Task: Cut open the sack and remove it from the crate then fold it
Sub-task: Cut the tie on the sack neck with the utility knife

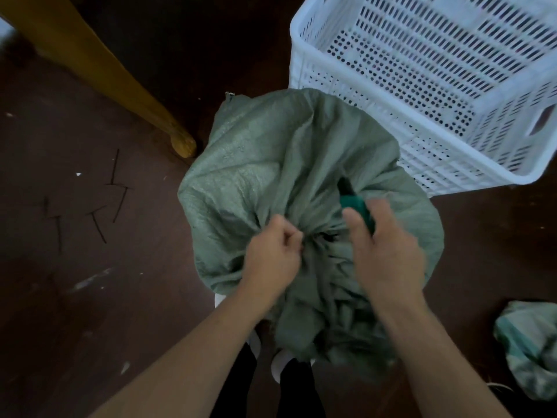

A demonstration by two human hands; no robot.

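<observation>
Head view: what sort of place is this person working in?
Probably a storeroom or plain workroom: a bare dark floor strewn with thin dark strips, a white perforated plastic crate, and a tied green woven sack beside a yellow wooden furniture leg.

no writing, label, brand or number can be read anywhere from here. the sack (271, 164) shows only plain green weave, and the crate (452, 164) only bare white plastic. the thin dark strokes (116, 188) lying on the floor (90, 297) to the left do not resolve into any letter or figure that i can make out.
</observation>
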